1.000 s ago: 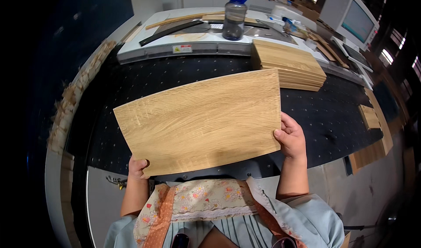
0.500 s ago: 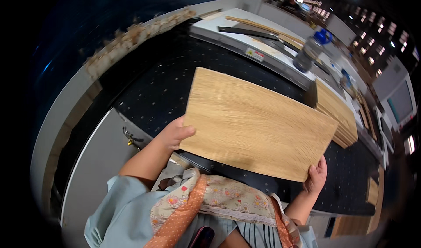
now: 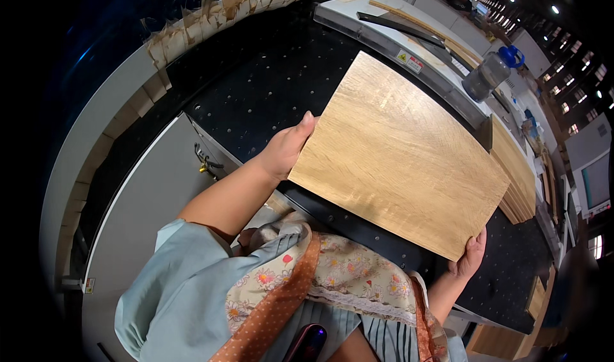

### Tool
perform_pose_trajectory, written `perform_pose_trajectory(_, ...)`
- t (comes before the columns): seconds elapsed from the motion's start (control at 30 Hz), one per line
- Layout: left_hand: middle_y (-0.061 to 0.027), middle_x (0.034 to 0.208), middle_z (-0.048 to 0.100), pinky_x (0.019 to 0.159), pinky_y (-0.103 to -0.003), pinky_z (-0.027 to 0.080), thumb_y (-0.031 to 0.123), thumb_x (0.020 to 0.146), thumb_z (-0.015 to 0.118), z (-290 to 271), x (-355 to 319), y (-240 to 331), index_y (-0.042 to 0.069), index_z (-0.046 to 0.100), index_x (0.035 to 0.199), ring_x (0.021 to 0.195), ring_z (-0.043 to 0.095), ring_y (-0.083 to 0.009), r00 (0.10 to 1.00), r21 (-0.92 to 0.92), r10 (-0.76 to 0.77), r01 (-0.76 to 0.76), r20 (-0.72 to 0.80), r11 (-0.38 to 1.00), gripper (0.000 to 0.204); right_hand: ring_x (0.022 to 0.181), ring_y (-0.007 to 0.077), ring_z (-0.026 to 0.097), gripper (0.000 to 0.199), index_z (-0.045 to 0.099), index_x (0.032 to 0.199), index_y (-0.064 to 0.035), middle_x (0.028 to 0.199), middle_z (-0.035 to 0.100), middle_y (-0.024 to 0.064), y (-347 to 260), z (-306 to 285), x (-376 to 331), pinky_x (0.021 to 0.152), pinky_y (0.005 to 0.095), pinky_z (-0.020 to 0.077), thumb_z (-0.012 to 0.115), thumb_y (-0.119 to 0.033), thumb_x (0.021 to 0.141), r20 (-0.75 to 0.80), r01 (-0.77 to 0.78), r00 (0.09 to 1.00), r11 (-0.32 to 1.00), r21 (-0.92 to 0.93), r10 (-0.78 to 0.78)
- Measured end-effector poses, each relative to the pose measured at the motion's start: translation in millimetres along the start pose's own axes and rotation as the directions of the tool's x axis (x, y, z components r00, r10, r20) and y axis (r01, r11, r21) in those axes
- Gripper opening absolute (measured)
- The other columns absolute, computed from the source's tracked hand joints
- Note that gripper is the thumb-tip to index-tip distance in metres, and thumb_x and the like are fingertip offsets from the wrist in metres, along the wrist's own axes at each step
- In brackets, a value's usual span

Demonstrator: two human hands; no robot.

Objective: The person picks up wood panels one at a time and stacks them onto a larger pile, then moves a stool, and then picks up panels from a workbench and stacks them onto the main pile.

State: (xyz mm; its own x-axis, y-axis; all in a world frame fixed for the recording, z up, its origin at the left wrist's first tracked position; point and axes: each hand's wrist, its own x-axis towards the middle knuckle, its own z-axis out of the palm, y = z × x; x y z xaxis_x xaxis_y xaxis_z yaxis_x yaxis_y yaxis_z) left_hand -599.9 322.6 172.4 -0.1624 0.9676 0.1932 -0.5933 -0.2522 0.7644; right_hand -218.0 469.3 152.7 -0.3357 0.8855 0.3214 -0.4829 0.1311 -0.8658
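Note:
A rectangular wood-grain board [image 3: 403,157], light brown, is held over the black work surface by both hands. My left hand [image 3: 288,148] grips its left short edge, fingers hidden behind it and thumb along the side. At the lower right corner, my right hand [image 3: 471,254] holds the board with its fingers curled round the edge. The board slants, its left end farther from me than its right end. Just beyond its right end stands a stack of similar boards [image 3: 513,170], partly hidden by the held one.
The black table [image 3: 256,84] is dotted with small holes. Behind it runs a white ledge [image 3: 348,10] carrying dark and wooden strips and a clear bottle [image 3: 487,74] with a blue lid. A screen [image 3: 595,180] stands far right. A curved machine frame [image 3: 96,144] rises at left.
The board's left end has swung up and away from me, raised by my left hand, so it now tilts more steeply. My right hand keeps its corner. The whole view has shifted slightly.

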Motion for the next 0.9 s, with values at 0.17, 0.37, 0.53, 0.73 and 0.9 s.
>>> perform_pose_trajectory(0.17, -0.0142, 0.129, 0.04, 0.093, -0.031, 0.038, 0.033, 0.095, 0.028, 16, 11, 1, 0.001, 0.028, 0.132, 0.114, 0.044, -0.0184, 0.98, 0.185, 0.197, -0.194, 0.004, 0.963, 0.049, 0.117, 0.0269, 0.041, 0.065, 0.031, 0.126, 0.0064, 0.126, 0.041, 0.0186, -9, 26, -2, 0.095, 0.0377, 0.0372, 0.066, -0.013, 0.074, -0.05, 0.106, 0.993, 0.994, 0.013, -0.106)
perform_pose_trajectory(0.37, -0.0166, 0.125, 0.043, 0.092, -0.032, 0.039, 0.024, 0.092, 0.036, 20, 17, 14, 0.005, 0.038, 0.128, 0.111, 0.046, -0.0214, 0.997, 0.263, 0.057, -0.043, -0.044, 0.964, 0.041, 0.118, 0.031, 0.039, 0.058, 0.033, 0.127, 0.0027, 0.128, 0.038, 0.0191, -19, 12, 5, 0.098, 0.0398, 0.0341, 0.056, -0.013, 0.076, 0.178, 0.078, 0.978, 0.98, 0.181, -0.111)
perform_pose_trajectory(0.53, -0.0155, 0.106, 0.055, 0.082, -0.036, 0.047, 0.043, 0.09, 0.031, 6, 29, 21, 0.004, 0.046, 0.118, 0.093, 0.057, -0.0257, 0.998, -0.157, -0.066, 0.067, 0.009, 0.985, 0.051, 0.1, 0.0266, 0.055, 0.05, 0.043, 0.113, 0.0038, 0.112, 0.052, 0.0192, -48, 15, 7, 0.084, 0.0365, 0.046, 0.061, -0.029, 0.079, -0.002, 0.209, 0.978, 0.97, -0.128, -0.211)
perform_pose_trajectory(0.73, -0.0347, 0.109, 0.048, 0.071, -0.039, 0.054, 0.05, 0.088, 0.03, 22, 38, 46, -0.007, 0.023, 0.127, 0.096, 0.057, -0.0365, 0.965, -0.226, -0.073, 0.133, 0.253, 0.965, 0.07, 0.042, 0.0117, 0.05, 0.032, 0.052, 0.074, -0.0035, 0.055, 0.056, 0.0073, -74, 13, 37, 0.042, 0.0196, 0.0369, 0.051, -0.032, 0.088, -0.161, -0.087, 0.987, 0.816, -0.572, -0.008)
perform_pose_trajectory(0.9, -0.0346, 0.113, 0.046, 0.075, -0.041, 0.052, 0.044, 0.089, 0.034, 37, 37, 59, -0.009, 0.024, 0.126, 0.101, 0.054, -0.0373, 0.978, -0.334, -0.124, 0.176, 0.17, 0.926, 0.065, 0.051, 0.0086, 0.049, 0.033, 0.052, 0.067, -0.0045, 0.055, 0.05, 0.0007, -70, -22, 40, 0.047, 0.0208, 0.0353, 0.056, -0.032, 0.085, -0.049, -0.074, 0.997, 0.794, -0.603, 0.056)
